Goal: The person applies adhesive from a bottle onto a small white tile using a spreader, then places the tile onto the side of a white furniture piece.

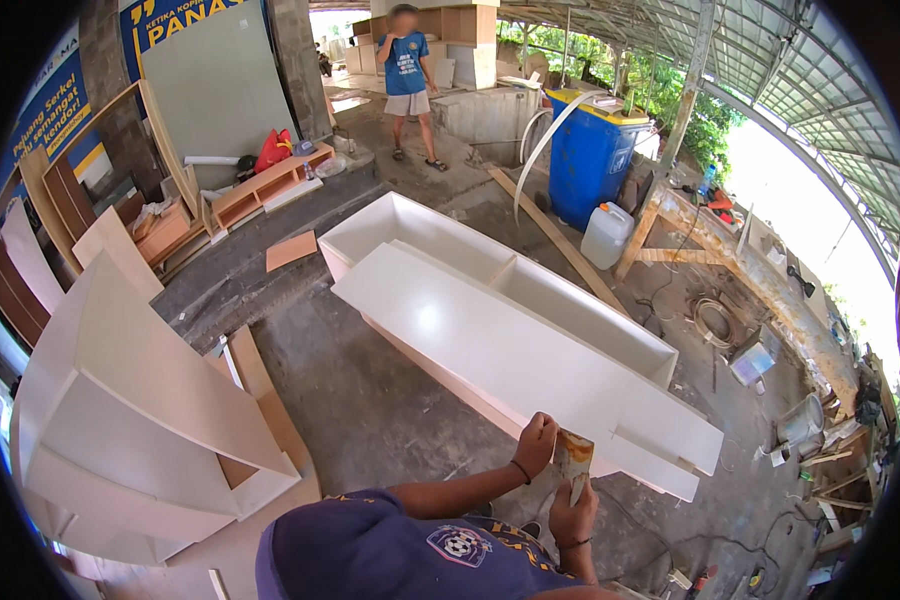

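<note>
In front of my chest I hold a small flat rectangular piece (pixel 576 459), greyish with brown-orange stains along its top; I cannot make out its exact kind. My right hand (pixel 573 515) is closed around its lower end. Closed at the upper left corner of the piece is my left hand (pixel 536 446), fingertips pressed together. Just beyond my hands lies a long white panel (pixel 490 325), set askew over a long white open cabinet box (pixel 450 240) with a divider inside. A narrow white strip (pixel 655 462) sits at the panel's near right end.
A large curved white cabinet (pixel 140 400) stands at the left. Ahead, a person (pixel 406 80) in a blue shirt stands on the floor. On the right are a blue bin (pixel 590 160), a white jerrycan (pixel 607 235), a wooden trestle (pixel 730 260) and loose cables (pixel 710 540).
</note>
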Tool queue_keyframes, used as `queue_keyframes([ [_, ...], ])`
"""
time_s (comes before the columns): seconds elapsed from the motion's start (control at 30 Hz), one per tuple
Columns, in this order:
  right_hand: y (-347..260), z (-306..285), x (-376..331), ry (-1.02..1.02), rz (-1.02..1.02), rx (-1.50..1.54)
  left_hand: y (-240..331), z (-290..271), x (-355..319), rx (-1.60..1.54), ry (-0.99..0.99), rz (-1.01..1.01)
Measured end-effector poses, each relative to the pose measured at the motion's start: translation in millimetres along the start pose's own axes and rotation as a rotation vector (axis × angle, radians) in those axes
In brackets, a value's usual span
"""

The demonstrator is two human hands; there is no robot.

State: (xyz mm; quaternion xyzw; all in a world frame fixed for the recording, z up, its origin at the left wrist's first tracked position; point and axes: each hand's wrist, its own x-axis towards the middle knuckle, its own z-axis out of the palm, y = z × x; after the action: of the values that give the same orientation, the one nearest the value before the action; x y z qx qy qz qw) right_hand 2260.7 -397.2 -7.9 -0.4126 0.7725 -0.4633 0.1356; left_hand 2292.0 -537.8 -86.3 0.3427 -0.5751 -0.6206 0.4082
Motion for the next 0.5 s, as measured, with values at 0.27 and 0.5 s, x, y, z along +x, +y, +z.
queue_keyframes([
  [0.27,0,15,27,-0.029,-0.050,-0.025,-33,-5,19,-0.020,0.119,-0.131],
  [0.5,4,9,36,0.013,-0.049,-0.109,-39,7,29,0.069,-0.003,-0.214],
])
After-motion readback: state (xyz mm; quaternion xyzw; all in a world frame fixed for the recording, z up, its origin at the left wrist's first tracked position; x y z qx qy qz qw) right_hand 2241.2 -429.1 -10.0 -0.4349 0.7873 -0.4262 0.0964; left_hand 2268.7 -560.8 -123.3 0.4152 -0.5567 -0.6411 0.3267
